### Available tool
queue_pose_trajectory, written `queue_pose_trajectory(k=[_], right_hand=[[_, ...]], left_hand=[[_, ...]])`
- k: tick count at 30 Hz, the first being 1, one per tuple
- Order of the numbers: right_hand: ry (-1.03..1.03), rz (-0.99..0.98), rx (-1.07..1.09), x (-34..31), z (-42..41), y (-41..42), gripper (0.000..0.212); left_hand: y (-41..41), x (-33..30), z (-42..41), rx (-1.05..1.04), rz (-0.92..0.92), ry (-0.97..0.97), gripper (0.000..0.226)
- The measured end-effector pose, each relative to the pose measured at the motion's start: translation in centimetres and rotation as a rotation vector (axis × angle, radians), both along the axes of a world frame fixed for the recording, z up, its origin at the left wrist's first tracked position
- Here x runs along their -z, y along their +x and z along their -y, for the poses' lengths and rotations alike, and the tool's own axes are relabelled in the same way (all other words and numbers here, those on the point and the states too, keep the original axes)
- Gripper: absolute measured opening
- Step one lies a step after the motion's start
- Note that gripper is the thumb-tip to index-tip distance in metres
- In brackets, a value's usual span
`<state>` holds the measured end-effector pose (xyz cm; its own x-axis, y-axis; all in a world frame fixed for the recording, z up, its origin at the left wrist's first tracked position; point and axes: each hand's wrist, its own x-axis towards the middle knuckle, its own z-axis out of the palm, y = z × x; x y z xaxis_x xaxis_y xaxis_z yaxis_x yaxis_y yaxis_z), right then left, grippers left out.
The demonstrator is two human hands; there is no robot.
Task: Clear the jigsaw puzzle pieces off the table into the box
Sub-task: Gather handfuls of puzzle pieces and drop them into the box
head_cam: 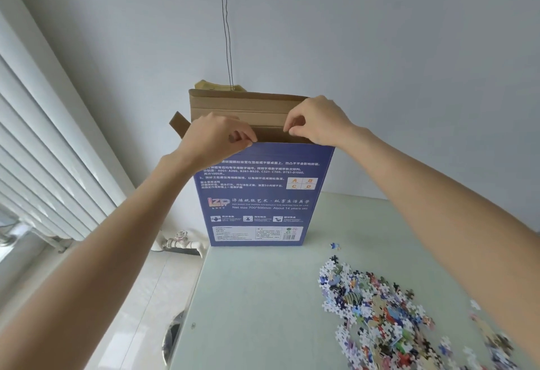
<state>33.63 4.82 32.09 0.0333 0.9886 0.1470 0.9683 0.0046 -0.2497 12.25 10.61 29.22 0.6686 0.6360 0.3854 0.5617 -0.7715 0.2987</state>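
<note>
A tall blue puzzle box (pixel 263 194) stands upright at the far left corner of the pale table (pixel 263 296). Its brown cardboard top flap (pixel 248 109) is raised open. My left hand (pixel 216 138) pinches the box's top front edge on the left. My right hand (pixel 315 124) pinches the brown flap at the upper right. A heap of loose jigsaw pieces (pixel 385 311) lies on the table at the lower right, under my right forearm. One stray blue piece (pixel 335 246) lies near the box's base.
A white radiator (pixel 43 165) runs along the left wall, with a pipe valve (pixel 179 239) on the floor behind the table's corner. A thin black cord (pixel 226 27) hangs down the wall above the box. The table's left edge drops to a tiled floor (pixel 131 296).
</note>
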Motion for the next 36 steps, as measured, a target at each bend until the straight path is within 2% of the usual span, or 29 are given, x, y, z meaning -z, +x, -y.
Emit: queue_pose_trajectory(k=[2, 5, 7, 9, 12, 14, 18, 23, 31, 36], right_hand=[[0.019, -0.004, 0.013, 0.2, 0.5, -0.1, 0.018], [0.178, -0.215, 0.054, 0.3, 3.8, -0.4, 0.021], [0.330, -0.350, 0.087, 1.4, 8.1, -0.5, 0.020], [0.417, -0.406, 0.141, 4.1, 12.9, -0.2, 0.019], [0.304, -0.473, 0.305, 10.8, 20.3, 1.5, 0.019], [0.134, -0.493, 0.401, 15.4, 24.6, 2.8, 0.021], [-0.192, -0.488, 0.503, 22.0, 32.4, 5.6, 0.025], [-0.339, -0.501, 0.512, 26.1, 36.5, 8.9, 0.035], [-0.484, -0.378, 0.639, 32.0, 32.1, 15.1, 0.083], [-0.504, -0.258, 0.650, 34.7, 27.5, 16.2, 0.098]], left_hand=[[0.2, 0.3, 0.4, -0.003, 0.047, 0.045, 0.013], [0.7, 1.4, 2.5, -0.020, 0.216, 0.181, 0.016], [1.4, 2.5, 5.4, -0.012, 0.366, 0.180, 0.018], [2.1, 4.3, 9.0, 0.007, 0.466, 0.079, 0.018], [3.1, 8.9, 14.9, 0.027, 0.510, -0.259, 0.019], [3.4, 12.6, 18.1, 0.003, 0.443, -0.452, 0.020], [5.1, 19.7, 23.0, -0.030, 0.102, -0.685, 0.036], [8.6, 24.5, 24.0, -0.091, -0.203, -0.742, 0.052], [14.5, 29.1, 21.9, -0.287, -0.324, -0.767, 0.075], [16.8, 31.2, 20.1, -0.344, -0.384, -0.754, 0.085]])
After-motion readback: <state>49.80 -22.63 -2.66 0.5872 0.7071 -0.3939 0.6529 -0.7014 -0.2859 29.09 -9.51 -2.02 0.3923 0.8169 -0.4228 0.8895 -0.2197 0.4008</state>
